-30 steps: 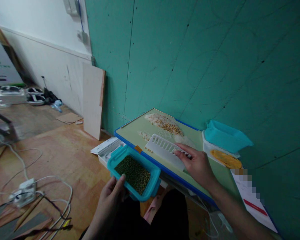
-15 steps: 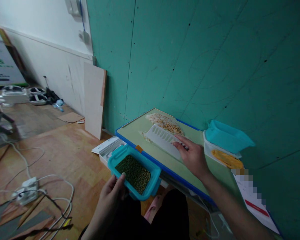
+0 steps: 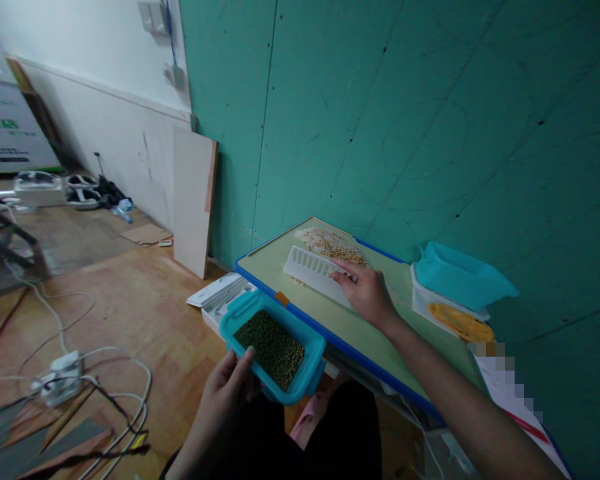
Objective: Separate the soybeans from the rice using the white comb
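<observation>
My left hand (image 3: pixel 230 383) grips the near rim of a blue plastic container (image 3: pixel 310 370), thumb over the edge, just off the table's front edge. Inside it lie dark green beans (image 3: pixel 261 333) and, toward the right, yellowish beans (image 3: pixel 291 353). My right hand (image 3: pixel 367 291) is closed on a white plastic strip with a row of slots (image 3: pixel 305 268), which lies low over the table top. Behind the strip spreads a pile of pale grains and yellowish beans (image 3: pixel 343 250). A few grains (image 3: pixel 296 281) show at the strip's near side.
The table (image 3: pixel 420 363) has a blue edge and stands against a green wall (image 3: pixel 330 120). At its right end are another blue container (image 3: pixel 463 277) and an orange-yellow item (image 3: pixel 463 323). An open white box (image 3: pixel 220 297) sits below. Cables and a power strip (image 3: pixel 63 377) lie on the floor.
My right hand has drawn the white slotted strip left, toward the table's front edge and away from the pile. My left hand and its container stay nearly in place; the view has shifted slightly.
</observation>
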`<control>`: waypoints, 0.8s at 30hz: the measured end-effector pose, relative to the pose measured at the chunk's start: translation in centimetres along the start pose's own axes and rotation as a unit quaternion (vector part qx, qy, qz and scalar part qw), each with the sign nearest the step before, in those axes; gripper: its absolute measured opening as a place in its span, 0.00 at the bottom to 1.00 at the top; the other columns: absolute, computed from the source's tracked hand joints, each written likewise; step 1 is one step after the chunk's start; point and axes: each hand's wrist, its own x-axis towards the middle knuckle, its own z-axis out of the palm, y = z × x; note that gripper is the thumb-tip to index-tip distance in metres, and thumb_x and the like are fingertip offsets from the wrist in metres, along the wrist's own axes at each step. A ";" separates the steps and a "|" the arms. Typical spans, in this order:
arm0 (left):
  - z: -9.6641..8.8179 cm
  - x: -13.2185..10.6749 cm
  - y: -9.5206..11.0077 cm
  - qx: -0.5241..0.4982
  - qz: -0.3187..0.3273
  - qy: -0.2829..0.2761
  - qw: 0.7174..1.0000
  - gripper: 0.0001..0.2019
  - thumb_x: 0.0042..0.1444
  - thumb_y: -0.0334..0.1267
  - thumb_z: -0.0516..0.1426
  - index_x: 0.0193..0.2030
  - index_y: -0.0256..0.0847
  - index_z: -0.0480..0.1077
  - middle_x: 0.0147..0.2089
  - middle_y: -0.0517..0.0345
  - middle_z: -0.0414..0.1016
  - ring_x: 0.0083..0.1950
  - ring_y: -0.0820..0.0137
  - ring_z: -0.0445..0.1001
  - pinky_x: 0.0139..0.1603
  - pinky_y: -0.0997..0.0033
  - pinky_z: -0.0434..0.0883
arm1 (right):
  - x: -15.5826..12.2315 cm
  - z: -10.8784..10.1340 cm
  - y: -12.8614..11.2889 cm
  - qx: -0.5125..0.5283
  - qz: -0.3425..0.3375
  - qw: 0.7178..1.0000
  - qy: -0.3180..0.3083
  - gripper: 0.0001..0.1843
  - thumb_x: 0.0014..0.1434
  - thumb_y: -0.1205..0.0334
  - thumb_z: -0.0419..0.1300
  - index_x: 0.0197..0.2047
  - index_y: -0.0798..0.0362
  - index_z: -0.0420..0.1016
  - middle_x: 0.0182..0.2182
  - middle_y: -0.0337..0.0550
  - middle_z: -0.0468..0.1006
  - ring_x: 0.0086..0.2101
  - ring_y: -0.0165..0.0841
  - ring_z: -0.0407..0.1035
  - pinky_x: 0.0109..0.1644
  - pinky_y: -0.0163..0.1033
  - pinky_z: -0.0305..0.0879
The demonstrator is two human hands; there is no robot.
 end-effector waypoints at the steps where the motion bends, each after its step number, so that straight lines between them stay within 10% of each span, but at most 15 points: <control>1: -0.2 0.1 -0.2 0.002 0.001 -0.005 1.000 0.21 0.50 0.54 0.67 0.25 0.40 0.67 0.16 0.70 0.61 0.17 0.79 0.60 0.20 0.78 0.56 | 0.1 0.1 -0.1 0.003 -0.001 1.000 -0.001 0.14 0.61 0.61 0.63 0.49 0.48 0.82 0.43 0.45 0.85 0.39 0.40 0.81 0.41 0.39 0.75; 24: -0.9 0.5 -0.6 0.029 0.000 -0.019 0.999 0.20 0.54 0.55 0.64 0.27 0.40 0.68 0.16 0.69 0.63 0.18 0.78 0.61 0.20 0.78 0.58 | -1.4 -0.3 -1.4 0.073 0.001 0.997 -0.026 0.14 0.62 0.61 0.62 0.50 0.48 0.82 0.43 0.42 0.85 0.38 0.37 0.81 0.43 0.39 0.78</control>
